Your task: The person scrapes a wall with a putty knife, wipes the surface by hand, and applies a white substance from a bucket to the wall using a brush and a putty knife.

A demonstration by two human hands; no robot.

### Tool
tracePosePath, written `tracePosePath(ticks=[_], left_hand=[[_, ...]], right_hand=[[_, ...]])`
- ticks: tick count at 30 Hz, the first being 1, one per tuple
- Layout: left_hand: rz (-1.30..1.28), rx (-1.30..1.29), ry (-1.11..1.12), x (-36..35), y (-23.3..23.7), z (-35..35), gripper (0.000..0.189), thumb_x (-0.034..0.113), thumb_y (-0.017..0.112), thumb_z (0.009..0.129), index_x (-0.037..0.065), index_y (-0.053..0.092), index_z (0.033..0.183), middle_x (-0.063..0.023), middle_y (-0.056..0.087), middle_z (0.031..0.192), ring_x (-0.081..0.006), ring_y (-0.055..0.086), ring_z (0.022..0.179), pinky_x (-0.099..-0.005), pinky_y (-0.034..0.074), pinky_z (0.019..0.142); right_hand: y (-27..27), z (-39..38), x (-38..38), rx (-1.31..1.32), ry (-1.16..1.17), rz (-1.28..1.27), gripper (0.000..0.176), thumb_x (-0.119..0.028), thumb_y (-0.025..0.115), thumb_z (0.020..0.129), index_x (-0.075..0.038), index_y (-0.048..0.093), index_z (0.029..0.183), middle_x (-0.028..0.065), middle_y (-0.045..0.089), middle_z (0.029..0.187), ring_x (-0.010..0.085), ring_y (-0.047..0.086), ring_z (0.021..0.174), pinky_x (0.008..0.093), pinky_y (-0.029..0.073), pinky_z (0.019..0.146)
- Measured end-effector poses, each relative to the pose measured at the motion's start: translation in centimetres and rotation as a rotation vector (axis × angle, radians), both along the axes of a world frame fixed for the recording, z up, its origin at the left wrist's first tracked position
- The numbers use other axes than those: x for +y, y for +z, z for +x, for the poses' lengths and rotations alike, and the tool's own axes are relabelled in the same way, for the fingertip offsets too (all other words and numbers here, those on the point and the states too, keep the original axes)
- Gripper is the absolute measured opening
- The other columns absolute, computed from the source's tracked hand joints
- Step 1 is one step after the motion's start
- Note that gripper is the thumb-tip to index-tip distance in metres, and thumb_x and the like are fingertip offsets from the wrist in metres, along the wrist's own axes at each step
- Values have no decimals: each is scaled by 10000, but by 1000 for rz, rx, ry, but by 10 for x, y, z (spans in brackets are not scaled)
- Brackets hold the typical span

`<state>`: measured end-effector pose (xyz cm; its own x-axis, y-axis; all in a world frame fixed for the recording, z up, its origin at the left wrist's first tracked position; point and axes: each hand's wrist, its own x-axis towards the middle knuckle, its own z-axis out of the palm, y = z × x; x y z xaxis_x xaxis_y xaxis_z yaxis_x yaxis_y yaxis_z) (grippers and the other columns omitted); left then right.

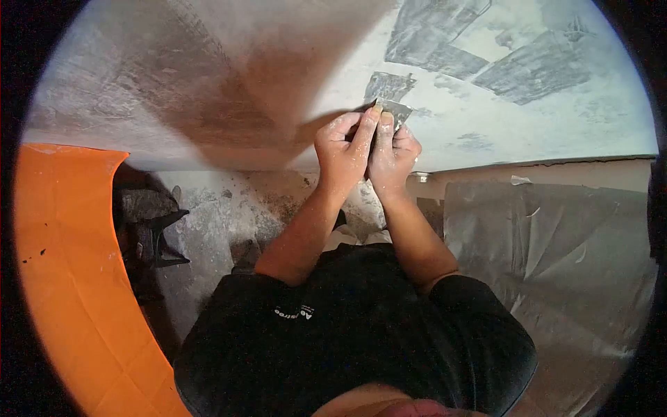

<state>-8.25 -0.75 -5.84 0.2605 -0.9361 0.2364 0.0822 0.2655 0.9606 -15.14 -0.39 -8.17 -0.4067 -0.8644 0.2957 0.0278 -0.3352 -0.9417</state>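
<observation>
Both hands are raised together against a white and grey plastered wall (278, 90). A small dark flat piece (395, 110), like a scraper blade or sanding sheet, is pinched between them. My left hand (345, 142) has its thumb and fingers closed on the piece's left end, thumb pointing up. My right hand (394, 149) grips it just beside, the two thumbs nearly touching. White dust covers the fingers of both hands. Right above the piece is a dark grey patch (389, 85) on the wall. The fingers behind the piece are partly hidden.
More dark grey patches (535, 69) mark the wall at the upper right. An orange sheet (69, 257) runs down the left side, beside dark objects (156, 226). Wrinkled grey sheeting (556, 243) hangs at the right. The floor (201, 243) is spotted with white.
</observation>
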Motion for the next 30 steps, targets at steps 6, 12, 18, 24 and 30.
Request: tracePosePath(ticks=[6,12,18,24,30], left_hand=[[-21,-22,10,-1,9,1,211,159,676,884,-51,683,862,-32,641,673,-56,524,627,-238,444,561],[-14,-33,-24,-1,9,2,157,93,666,889,-61,694,881,-22,671,757,-55,563,683,-211,469,609],[-42,33,-11,-1,12,-2,178,123,676,878,-54,683,862,-31,642,673,-54,530,630,-238,450,562],[-62,-31,-4,-3,9,0,184,136,668,884,-44,686,858,-53,671,718,-65,558,653,-240,475,603],[-145,-98,-6,1,8,-3,140,63,628,906,-70,668,883,-40,682,793,-67,585,724,-222,487,661]], right_hand=[[19,-2,0,67,6,34,192,-93,573,942,45,646,830,8,629,732,54,518,681,229,447,595],[22,1,2,24,-25,16,215,-103,558,952,51,649,831,6,632,739,51,512,675,222,442,583],[18,-1,1,-60,23,11,221,-114,555,958,54,644,844,10,637,746,53,513,682,226,440,585],[20,-5,1,97,1,56,219,-114,557,956,56,644,848,14,638,758,53,513,691,226,441,596],[24,-6,4,-60,55,-11,208,-111,547,960,42,643,857,13,637,762,50,527,705,221,446,607]])
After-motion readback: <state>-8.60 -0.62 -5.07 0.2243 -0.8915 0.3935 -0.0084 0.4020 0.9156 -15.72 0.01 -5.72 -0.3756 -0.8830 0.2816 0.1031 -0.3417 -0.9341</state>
